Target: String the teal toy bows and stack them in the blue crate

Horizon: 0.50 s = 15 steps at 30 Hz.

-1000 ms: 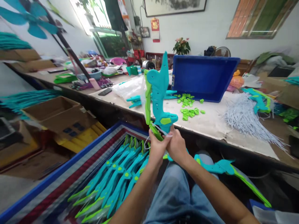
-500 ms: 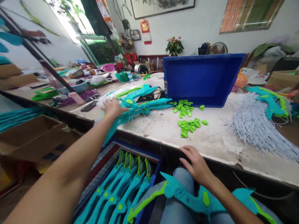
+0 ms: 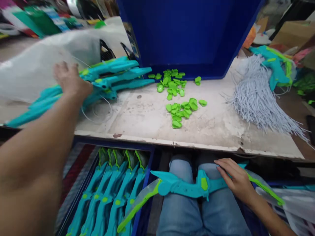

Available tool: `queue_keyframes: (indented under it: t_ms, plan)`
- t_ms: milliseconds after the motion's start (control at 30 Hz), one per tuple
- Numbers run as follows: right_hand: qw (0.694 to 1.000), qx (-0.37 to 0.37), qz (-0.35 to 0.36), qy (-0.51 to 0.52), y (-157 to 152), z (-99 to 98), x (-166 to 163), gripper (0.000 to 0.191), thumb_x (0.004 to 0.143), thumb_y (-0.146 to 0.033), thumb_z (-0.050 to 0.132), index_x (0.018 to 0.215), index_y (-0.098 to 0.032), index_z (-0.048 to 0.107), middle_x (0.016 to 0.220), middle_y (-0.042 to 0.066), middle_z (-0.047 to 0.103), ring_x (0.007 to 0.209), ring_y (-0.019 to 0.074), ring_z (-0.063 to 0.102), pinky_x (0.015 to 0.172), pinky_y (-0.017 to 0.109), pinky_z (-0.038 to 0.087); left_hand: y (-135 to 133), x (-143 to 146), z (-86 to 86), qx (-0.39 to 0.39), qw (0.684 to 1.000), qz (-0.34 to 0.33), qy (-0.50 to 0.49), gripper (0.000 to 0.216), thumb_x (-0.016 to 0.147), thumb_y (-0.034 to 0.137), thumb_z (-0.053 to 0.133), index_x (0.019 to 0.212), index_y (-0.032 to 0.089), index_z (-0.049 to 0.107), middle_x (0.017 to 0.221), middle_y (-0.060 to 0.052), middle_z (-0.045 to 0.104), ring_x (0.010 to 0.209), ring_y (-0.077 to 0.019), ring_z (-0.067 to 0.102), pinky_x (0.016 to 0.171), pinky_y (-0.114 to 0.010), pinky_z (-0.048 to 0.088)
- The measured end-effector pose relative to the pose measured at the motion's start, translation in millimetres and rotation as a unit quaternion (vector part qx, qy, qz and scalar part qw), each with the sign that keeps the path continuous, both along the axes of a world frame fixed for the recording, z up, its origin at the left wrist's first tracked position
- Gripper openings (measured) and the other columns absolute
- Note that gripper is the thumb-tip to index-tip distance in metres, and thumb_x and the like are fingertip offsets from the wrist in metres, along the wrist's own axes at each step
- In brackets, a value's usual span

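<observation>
My left hand [image 3: 71,78] reaches onto a heap of teal toy bows [image 3: 120,78] on the table. Its slightly blurred fingers are stretched out and apart, and the palm side is hidden. Across my knees lies another teal toy bow [image 3: 183,188] with green limbs and a green patch at its middle. Above its right part is my right hand [image 3: 236,177], fingers stretched flat and not wrapped round it; whether it touches is unclear. Small green plastic pieces [image 3: 185,109] lie in two loose groups on the table.
A large blue crate [image 3: 192,39] stands on its side at the table's back. Pale strings [image 3: 258,95] lie at the right under a teal part [image 3: 274,67]. Below the table's front edge, a blue bin [image 3: 145,196] at the left holds several bows in a row.
The view has tilted down. My left hand remains at the bow heap. My right hand has gone from the table edge to over the bow on my lap.
</observation>
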State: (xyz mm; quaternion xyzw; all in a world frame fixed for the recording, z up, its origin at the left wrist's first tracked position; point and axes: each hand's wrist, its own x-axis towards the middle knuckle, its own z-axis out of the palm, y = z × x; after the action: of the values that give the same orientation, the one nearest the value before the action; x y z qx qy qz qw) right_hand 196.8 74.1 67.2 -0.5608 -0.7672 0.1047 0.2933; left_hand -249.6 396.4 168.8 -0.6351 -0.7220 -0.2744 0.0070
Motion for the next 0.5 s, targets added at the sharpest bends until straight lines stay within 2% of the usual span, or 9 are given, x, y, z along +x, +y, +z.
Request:
queue_keyframes:
  t_ms: [33, 100, 200, 233, 300, 367, 433, 500]
  plan:
    - [1.000, -0.012, -0.001, -0.012, -7, -5.4, 3, 0.022, 0.092, -0.023, 0.049, 0.104, -0.022, 0.067, 0.092, 0.008, 0.070, 0.087, 0.0206, 0.065, 0.076, 0.035, 0.056, -17, 9, -0.7, 0.050, 0.998, -0.021, -0.013, 0.077, 0.079, 0.058, 0.052, 0.132, 0.005, 0.037, 0.154, -0.009, 0.022, 0.139, -0.0436, 0.009, 0.109, -0.063, 0.007]
    - [0.999, -0.026, -0.010, -0.039, -23, -16.4, 10, 0.022, 0.092, -0.025, 0.049, 0.101, -0.022, 0.068, 0.092, 0.008, 0.069, 0.089, 0.0219, 0.064, 0.077, 0.038, 0.054, -63, 30, -2.4, 0.122, 0.990, -0.073, -0.024, 0.066, 0.083, 0.055, 0.051, 0.130, 0.010, 0.042, 0.149, -0.009, 0.032, 0.138, -0.0395, 0.020, 0.105, -0.063, 0.011]
    - [0.996, -0.020, -0.057, -0.072, -48, -26.6, 24, 0.022, 0.091, -0.029, 0.049, 0.101, -0.023, 0.069, 0.098, 0.009, 0.069, 0.096, 0.0248, 0.061, 0.083, 0.043, 0.050, -154, 71, -18.5, 0.100, 0.980, -0.172, -0.022, 0.035, 0.086, 0.042, 0.049, 0.110, 0.019, 0.060, 0.121, -0.008, 0.059, 0.124, -0.0315, 0.046, 0.106, -0.056, 0.028]
    - [0.993, -0.009, -0.087, -0.076, -56, -27.2, 30, 0.022, 0.091, -0.029, 0.050, 0.101, -0.023, 0.069, 0.100, 0.009, 0.068, 0.098, 0.0254, 0.060, 0.084, 0.045, 0.049, -188, 85, -29.3, 0.073, 0.974, -0.211, -0.039, 0.028, 0.085, 0.040, 0.050, 0.103, 0.022, 0.062, 0.112, -0.007, 0.062, 0.116, -0.0304, 0.052, 0.104, -0.054, 0.034]
    - [0.984, 0.022, -0.160, -0.072, -68, -24.3, 46, 0.022, 0.090, -0.029, 0.050, 0.101, -0.023, 0.068, 0.100, 0.010, 0.068, 0.098, 0.0255, 0.059, 0.086, 0.045, 0.047, -252, 113, -57.8, 0.013, 0.953, -0.296, -0.062, 0.022, 0.085, 0.037, 0.052, 0.099, 0.025, 0.064, 0.110, -0.007, 0.063, 0.110, -0.0293, 0.056, 0.099, -0.049, 0.041]
    - [0.970, 0.057, -0.226, -0.065, -74, -17.2, 67, 0.023, 0.090, -0.029, 0.049, 0.099, -0.022, 0.068, 0.097, 0.010, 0.068, 0.094, 0.0247, 0.059, 0.085, 0.043, 0.047, -304, 140, -90.5, -0.023, 0.931, -0.361, -0.058, 0.025, 0.086, 0.033, 0.053, 0.107, 0.024, 0.062, 0.117, -0.010, 0.060, 0.115, -0.0296, 0.054, 0.098, -0.047, 0.043]
    - [0.957, 0.081, -0.272, -0.067, -67, -7.2, 90, 0.025, 0.090, -0.030, 0.047, 0.095, -0.020, 0.069, 0.093, 0.010, 0.068, 0.091, 0.0242, 0.059, 0.084, 0.041, 0.047, -340, 167, -120.6, -0.041, 0.909, -0.414, -0.018, 0.038, 0.085, 0.035, 0.055, 0.120, 0.021, 0.056, 0.129, -0.014, 0.054, 0.127, -0.0338, 0.043, 0.102, -0.051, 0.039]
    - [0.947, 0.086, -0.301, -0.075, -47, 4.8, 110, 0.027, 0.090, -0.031, 0.045, 0.092, -0.018, 0.070, 0.091, 0.011, 0.069, 0.090, 0.0247, 0.059, 0.084, 0.040, 0.046, -360, 196, -142.5, -0.064, 0.884, -0.461, 0.034, 0.056, 0.079, 0.040, 0.063, 0.130, 0.020, 0.049, 0.135, -0.016, 0.050, 0.133, -0.0383, 0.035, 0.106, -0.058, 0.032]
